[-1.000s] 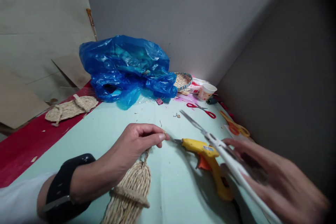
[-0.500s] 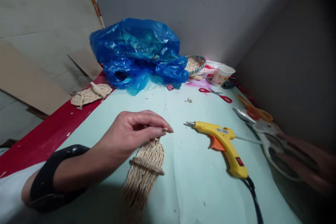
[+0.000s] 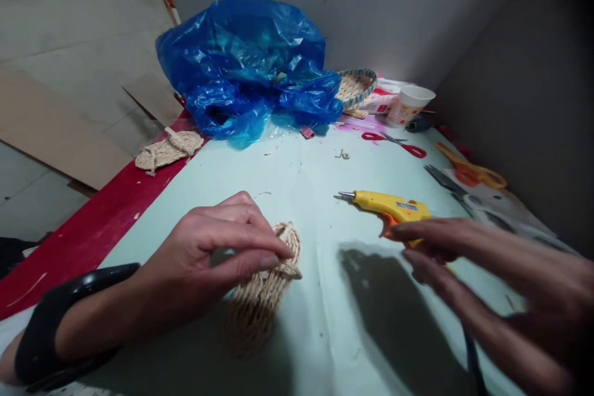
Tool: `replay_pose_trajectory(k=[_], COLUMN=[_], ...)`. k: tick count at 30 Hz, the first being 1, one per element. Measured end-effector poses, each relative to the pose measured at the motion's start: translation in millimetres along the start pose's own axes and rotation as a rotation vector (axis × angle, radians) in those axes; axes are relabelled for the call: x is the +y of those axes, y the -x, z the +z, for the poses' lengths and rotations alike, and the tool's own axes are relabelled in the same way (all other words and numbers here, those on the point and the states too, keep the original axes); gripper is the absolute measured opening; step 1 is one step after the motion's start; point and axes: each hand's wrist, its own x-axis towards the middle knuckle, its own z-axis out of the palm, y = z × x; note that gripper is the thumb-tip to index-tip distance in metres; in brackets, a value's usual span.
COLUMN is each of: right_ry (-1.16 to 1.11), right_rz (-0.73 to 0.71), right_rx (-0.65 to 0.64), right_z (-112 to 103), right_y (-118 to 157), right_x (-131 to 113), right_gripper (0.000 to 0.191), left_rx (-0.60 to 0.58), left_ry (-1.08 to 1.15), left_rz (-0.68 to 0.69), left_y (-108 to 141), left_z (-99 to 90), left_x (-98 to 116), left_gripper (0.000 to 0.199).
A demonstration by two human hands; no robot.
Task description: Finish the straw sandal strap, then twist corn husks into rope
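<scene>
The yellow glue gun (image 3: 380, 203) lies right of centre, its nozzle pointing left, its body reaching back to my right hand (image 3: 538, 278), the nearer one, fingers parted; I can't tell if they touch. Over the woven slipper (image 3: 262, 297), lower centre, my left hand (image 3: 208, 253) has finger and thumb together, grip unclear.

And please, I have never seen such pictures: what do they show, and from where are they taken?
There is no robot here, only a person's two bare hands. One camera, worn on the head, takes every picture, looking forward and down. The left hand has its fingertips together over a woven piece; I cannot tell whether it grips it. The right hand is at a yellow glue gun, fingers apart. Around them lie a blue plastic bag, a basket, a cup, scissors and another woven piece.
</scene>
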Motion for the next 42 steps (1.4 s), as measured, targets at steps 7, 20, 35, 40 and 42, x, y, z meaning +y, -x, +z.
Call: replay_pose_trajectory(k=[7, 20, 35, 40, 42], right_ry=[-0.365, -0.643, -0.652, -0.68, -0.67], right_rz=[-0.129, 0.025, -0.028, -0.035, -0.042], right_rx=[-0.296, -0.462, -0.464, -0.48, -0.486], right_z=[25.6, 43.7, 46.1, 45.4, 45.5], right_y=[-37.6, -44.1, -43.2, -44.3, -43.8], right_x=[-64.3, -70.8, -70.4, -71.0, -70.4], right_gripper=[0.016, 0.016, 0.016, 0.019, 0.019], left_rx=[0.019, 0.063, 0.15, 0.127, 0.121], left_ry=[0.006, -0.116, -0.605, -0.492, -0.432], left_rz=[0.049, 0.082, 0.184, 0.096, 0.052], left_y=[-2.1, -1.5, 11.0, 10.1, 9.9], left_z=[2.4, 9.0, 18.6, 22.9, 22.4], left_x=[-3.4, -11.1, -12.4, -11.0, -10.5], left_gripper=[0.018, 0.012, 0.011, 0.012, 0.011])
